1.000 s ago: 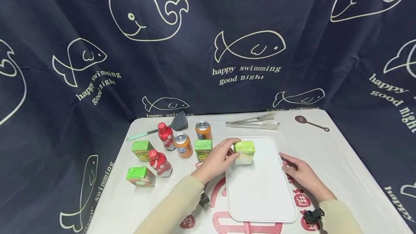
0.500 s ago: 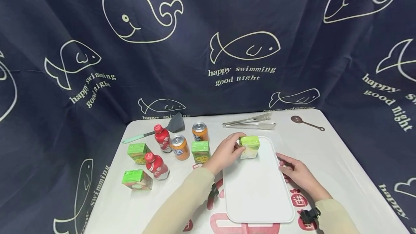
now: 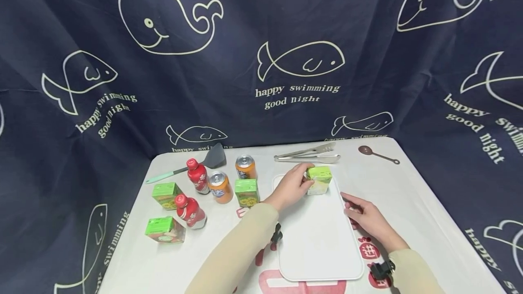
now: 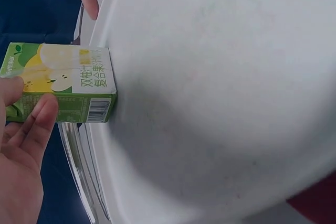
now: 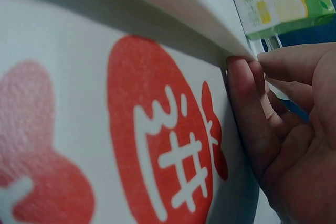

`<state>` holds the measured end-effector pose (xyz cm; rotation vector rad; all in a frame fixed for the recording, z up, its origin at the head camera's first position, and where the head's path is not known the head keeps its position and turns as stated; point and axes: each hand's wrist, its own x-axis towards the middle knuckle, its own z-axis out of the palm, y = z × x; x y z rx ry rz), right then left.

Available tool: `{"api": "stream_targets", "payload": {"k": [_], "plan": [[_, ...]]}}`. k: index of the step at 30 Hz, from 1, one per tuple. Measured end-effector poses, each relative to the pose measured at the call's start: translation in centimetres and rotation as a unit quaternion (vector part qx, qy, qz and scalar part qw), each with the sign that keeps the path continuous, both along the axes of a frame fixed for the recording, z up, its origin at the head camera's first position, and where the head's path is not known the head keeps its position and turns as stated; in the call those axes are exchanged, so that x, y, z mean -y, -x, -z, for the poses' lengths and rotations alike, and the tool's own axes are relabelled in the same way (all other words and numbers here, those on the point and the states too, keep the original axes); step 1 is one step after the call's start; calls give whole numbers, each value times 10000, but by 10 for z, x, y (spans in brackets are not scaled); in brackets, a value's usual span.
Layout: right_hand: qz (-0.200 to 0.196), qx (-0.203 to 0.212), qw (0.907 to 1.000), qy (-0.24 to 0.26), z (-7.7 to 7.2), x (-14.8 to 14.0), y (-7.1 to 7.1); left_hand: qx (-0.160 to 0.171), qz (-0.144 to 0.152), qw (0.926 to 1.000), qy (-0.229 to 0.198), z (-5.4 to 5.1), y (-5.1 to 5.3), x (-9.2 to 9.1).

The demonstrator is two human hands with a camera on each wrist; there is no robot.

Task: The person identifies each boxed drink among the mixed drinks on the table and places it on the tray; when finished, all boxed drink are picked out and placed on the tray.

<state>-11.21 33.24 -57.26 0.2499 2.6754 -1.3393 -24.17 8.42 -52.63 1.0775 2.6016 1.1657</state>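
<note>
Juice carton (image 3: 320, 181), long axis upright, is just right of my left hand (image 3: 291, 188), the nearer, whose thumb and fingers pinch it at the tray's (image 3: 320, 244) far right corner, while my right hand (image 3: 369, 218) touches the rim, fingers loosely extended

Head cam bright — L-wrist cam dimmer, w/ soft shadow on tray (image 4: 220, 51).
</note>
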Motion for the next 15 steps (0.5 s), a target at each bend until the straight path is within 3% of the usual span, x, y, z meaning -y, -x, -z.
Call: {"api": "stream_targets", "payload": {"k": [6, 15], "plan": [[-32, 34, 10000, -35, 0, 1, 1, -101, 80, 9999, 47, 0, 4, -8], [14, 102, 9999, -50, 0, 0, 2, -122, -73, 9996, 260, 0, 6, -17]]}}
